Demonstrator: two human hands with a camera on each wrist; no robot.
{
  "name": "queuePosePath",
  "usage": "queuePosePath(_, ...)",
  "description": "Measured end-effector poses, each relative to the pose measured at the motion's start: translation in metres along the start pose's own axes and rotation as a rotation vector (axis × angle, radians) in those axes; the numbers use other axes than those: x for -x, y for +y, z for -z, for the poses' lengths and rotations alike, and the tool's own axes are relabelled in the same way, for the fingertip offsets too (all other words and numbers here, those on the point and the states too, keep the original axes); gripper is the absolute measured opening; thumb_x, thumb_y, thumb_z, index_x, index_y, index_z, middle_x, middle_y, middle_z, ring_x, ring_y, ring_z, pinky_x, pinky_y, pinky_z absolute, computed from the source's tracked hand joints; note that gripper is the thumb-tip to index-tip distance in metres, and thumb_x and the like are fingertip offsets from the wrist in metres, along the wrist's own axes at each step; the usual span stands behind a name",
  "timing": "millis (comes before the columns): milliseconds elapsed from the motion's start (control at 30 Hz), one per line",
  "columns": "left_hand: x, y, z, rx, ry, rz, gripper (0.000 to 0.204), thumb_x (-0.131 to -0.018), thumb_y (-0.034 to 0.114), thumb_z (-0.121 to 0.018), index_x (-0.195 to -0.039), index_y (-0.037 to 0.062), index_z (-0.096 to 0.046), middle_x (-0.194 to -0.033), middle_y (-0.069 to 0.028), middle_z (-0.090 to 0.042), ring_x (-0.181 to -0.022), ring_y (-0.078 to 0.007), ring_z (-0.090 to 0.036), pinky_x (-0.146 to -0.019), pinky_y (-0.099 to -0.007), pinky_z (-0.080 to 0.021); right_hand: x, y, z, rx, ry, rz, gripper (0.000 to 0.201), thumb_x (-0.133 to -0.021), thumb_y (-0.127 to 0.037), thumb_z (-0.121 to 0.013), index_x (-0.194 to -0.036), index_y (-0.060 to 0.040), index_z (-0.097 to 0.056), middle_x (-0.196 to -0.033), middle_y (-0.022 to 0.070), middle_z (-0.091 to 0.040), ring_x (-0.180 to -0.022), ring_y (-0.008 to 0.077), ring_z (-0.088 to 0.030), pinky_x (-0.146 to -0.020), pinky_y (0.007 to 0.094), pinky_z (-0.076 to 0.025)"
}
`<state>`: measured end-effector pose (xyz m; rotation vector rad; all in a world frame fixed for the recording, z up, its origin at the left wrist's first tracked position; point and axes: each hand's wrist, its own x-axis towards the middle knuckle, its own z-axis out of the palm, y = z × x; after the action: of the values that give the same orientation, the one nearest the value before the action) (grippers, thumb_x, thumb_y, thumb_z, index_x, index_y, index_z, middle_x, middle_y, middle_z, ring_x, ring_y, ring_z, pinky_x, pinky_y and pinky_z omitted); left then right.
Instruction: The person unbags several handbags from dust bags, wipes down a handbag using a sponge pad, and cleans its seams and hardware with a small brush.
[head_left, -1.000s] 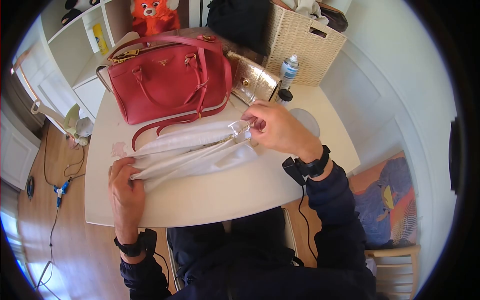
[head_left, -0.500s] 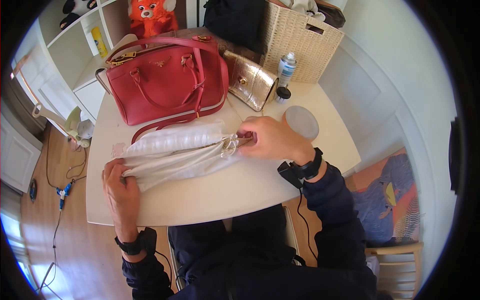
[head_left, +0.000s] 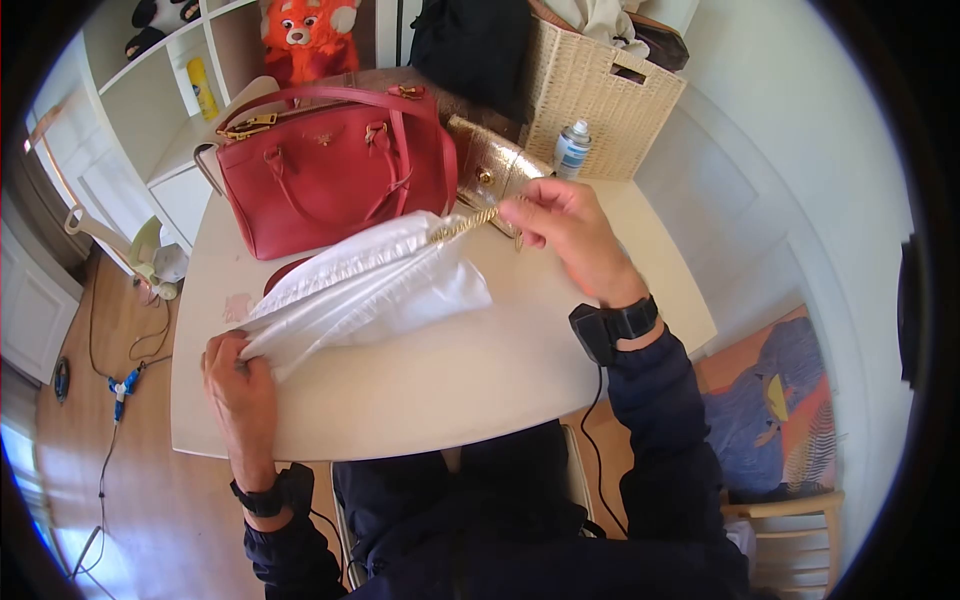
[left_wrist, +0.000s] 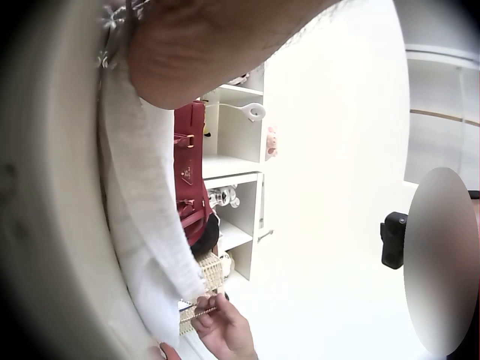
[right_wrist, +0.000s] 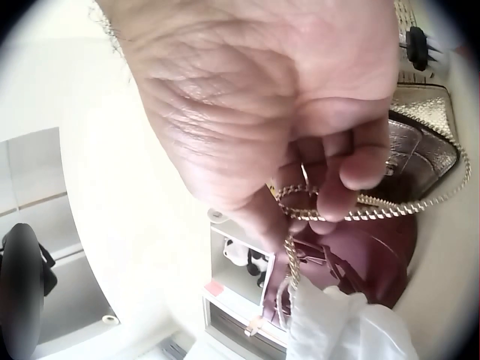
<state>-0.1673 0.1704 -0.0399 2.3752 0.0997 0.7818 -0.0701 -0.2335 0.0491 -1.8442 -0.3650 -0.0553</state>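
A white drawstring cloth bag (head_left: pixel 400 285) stretches across the table between my two hands. My left hand (head_left: pixel 240 395) grips the bag's left end, fingers curled over the fabric. From its gathered right end comes a gold chain (head_left: pixel 465 226). My right hand (head_left: pixel 570 235), raised above the table, pinches this chain between thumb and fingers. In the right wrist view the gold chain (right_wrist: pixel 420 208) loops on from the fingers toward a gold purse (right_wrist: pixel 424 142). The gold purse (head_left: pixel 490 165) stands behind the right hand, partly covered by it.
A red handbag (head_left: pixel 330 165) stands right behind the cloth bag. At the back right are a spray can (head_left: pixel 572 150) and a wicker basket (head_left: pixel 610 100). The table (head_left: pixel 400 400) has a curved front edge. An orange plush toy (head_left: pixel 305 40) sits at the back.
My right hand has drawn the chain up and to the right, and more of it shows outside the cloth bag. The bag's right end has lifted. My left hand keeps its grip.
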Motion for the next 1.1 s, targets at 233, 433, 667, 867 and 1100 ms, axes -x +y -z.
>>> queuePosePath(233,0.001,-0.011,0.000,-0.094,0.056,-0.014,0.018,-0.091,-0.005,-0.057,-0.105,-0.0030,-0.067,-0.115,-0.0170,-0.071,-0.112,-0.0407,-0.063,-0.100,-0.0485,-0.051,-0.024,-0.006,0.003,-0.541,0.387,0.140,0.021,-0.104,-0.025,-0.078,-0.099,-0.0056,-0.073,-0.086,0.0031,-0.074,-0.063,0.0075,-0.056,-0.062,0.0253,-0.044)
queuePosePath(433,0.001,-0.019,-0.005,-0.110,0.130,-0.071,0.018,-0.090,-0.007,-0.057,-0.104,-0.0020,-0.067,-0.118,-0.0173,-0.072,-0.112,-0.0410,-0.063,-0.100,-0.0494,-0.050,-0.038,0.002,0.018,-0.467,0.484,0.117,0.021,-0.103,-0.023,-0.078,-0.102,-0.0031,-0.072,-0.096,0.0069,-0.078,-0.064,0.0088,-0.062,-0.061,0.0261,-0.048)
queuePosePath(667,0.001,-0.016,-0.002,-0.038,0.090,-0.029,0.016,-0.090,-0.007,-0.059,-0.104,-0.0026,-0.066,-0.120,-0.0177,-0.072,-0.114,-0.0408,-0.063,-0.100,-0.0489,-0.051,-0.067,0.009,0.014,-0.194,0.336,0.041,0.025,-0.101,-0.022,-0.080,-0.104,0.0011,-0.072,-0.090,0.0085,-0.077,-0.076,0.0141,-0.075,-0.067,0.0262,-0.060)
queuePosePath(867,0.000,-0.014,-0.001,0.001,0.079,-0.028,0.013,-0.092,-0.006,-0.059,-0.103,-0.0031,-0.066,-0.120,-0.0170,-0.072,-0.116,-0.0396,-0.063,-0.098,-0.0476,-0.052,-0.089,-0.006,0.013,-0.237,0.311,0.078,0.026,-0.102,-0.021,-0.079,-0.106,0.0033,-0.072,-0.095,0.0104,-0.077,-0.081,0.0170,-0.077,-0.074,0.0286,-0.063)
queuePosePath(1100,0.001,-0.014,-0.001,-0.001,0.069,-0.032,0.012,-0.093,-0.005,-0.059,-0.103,-0.0028,-0.066,-0.119,-0.0169,-0.072,-0.114,-0.0386,-0.063,-0.096,-0.0467,-0.052,-0.119,-0.006,0.005,-0.049,0.355,0.169,0.025,-0.101,-0.019,-0.078,-0.101,0.0061,-0.072,-0.086,0.0107,-0.077,-0.073,0.0166,-0.078,-0.065,0.0278,-0.063)
